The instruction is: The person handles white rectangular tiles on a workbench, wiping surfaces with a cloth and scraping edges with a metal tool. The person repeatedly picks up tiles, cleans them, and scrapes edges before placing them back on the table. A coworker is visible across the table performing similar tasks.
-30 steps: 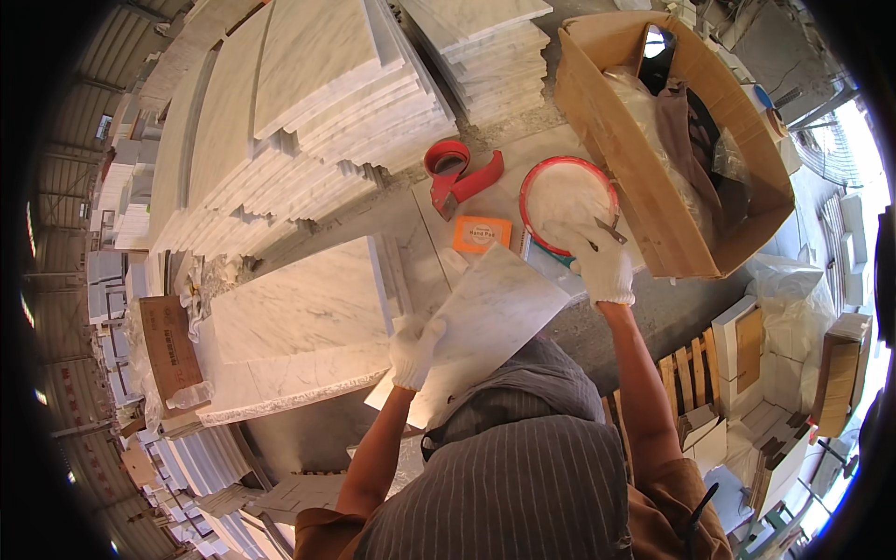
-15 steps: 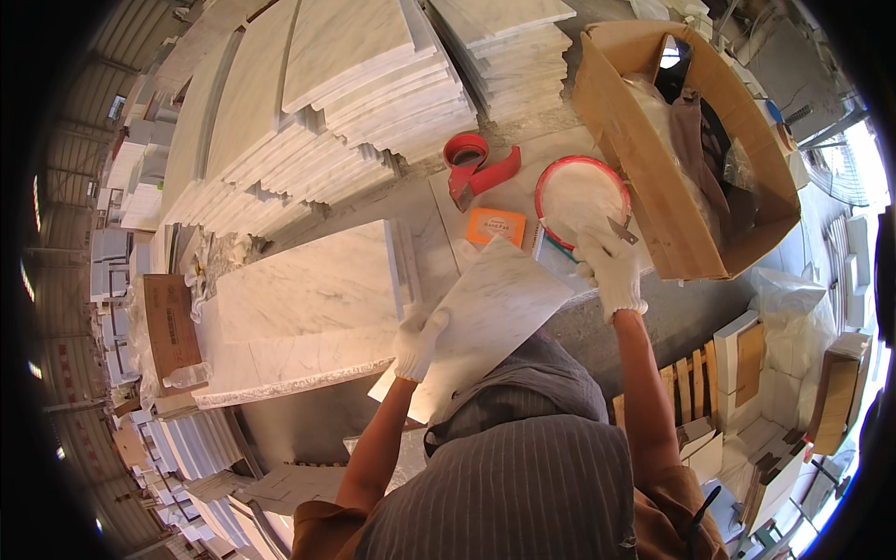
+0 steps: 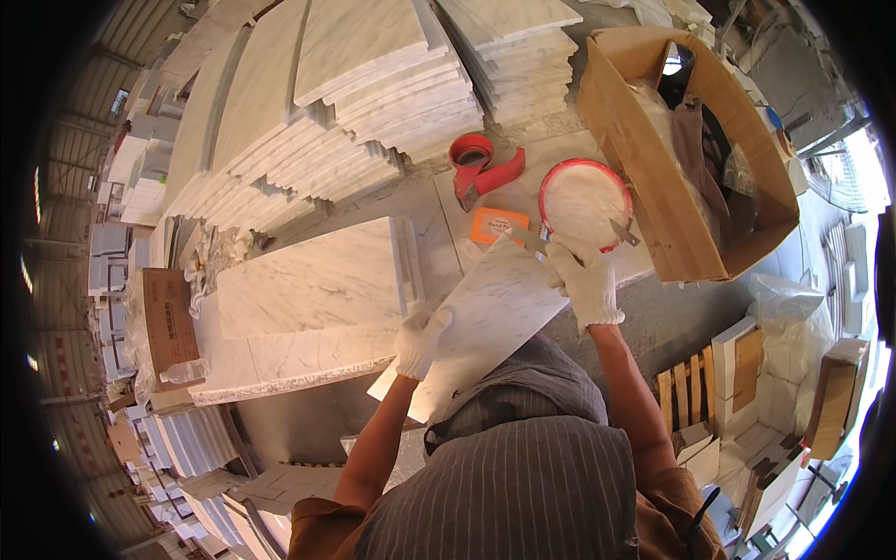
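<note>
My left hand wears a white knit glove and grips the left edge of a white grey-veined marble tile, its thumb on the top face. The tile slants in front of my body. My gloved right hand is closed by the tile's far right corner. A putty knife sticks out from its fingers to the left, blade over that corner; the handle is hidden in the hand. Beyond it sits a round red-rimmed tub with whitish contents. A second scraper blade lies across its right rim.
A red tape dispenser and an orange hand-pad packet lie beyond the tile. At left rests a thick marble slab. Tall tile stacks stand behind, an open cardboard box at right, a wooden pallet below it.
My right hand has moved from the tub left and nearer to me, and a putty knife blade now shows over the tile's corner. My left hand and the tile have hardly moved.
</note>
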Tool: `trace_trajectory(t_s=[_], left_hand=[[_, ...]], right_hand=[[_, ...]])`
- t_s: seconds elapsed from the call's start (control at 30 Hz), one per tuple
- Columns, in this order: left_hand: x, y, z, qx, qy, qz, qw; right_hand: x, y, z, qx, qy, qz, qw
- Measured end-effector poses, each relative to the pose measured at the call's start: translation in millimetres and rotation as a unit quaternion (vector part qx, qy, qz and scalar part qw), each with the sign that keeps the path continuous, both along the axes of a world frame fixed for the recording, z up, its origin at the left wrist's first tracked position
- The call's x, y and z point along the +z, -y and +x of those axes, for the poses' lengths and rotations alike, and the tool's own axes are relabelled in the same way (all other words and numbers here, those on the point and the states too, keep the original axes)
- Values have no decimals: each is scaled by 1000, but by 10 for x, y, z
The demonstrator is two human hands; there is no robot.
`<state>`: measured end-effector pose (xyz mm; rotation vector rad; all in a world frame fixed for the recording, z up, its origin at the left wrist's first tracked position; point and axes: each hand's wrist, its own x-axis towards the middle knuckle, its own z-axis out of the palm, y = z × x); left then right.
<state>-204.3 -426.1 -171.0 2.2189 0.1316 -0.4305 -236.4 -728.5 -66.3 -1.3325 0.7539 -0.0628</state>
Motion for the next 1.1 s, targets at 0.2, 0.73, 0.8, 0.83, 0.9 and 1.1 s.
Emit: trace_trajectory(t_s=[0.2, 0.73, 0.8, 0.83, 0.9, 1.1], left_hand=[[36, 17, 5, 1, -5, 5, 1000], [6, 10, -1, 7, -20, 11, 1000], [3, 8, 0, 6, -21, 14, 1000], [-11, 3, -2, 7, -21, 13, 1000], [-13, 1, -4, 10, -16, 10, 1000], [-16, 2, -5, 5, -11, 19, 1000]], right_hand=[[-148, -14, -12, 5, 32, -13, 999], [-69, -28, 6, 4, 16, -43, 999], [-68, -27, 14, 6, 15, -59, 998], [-56, -27, 18, 8, 13, -62, 998], [-15, -24, 31, 14, 10, -67, 998], [6, -16, 33, 30, 33, -96, 994]])
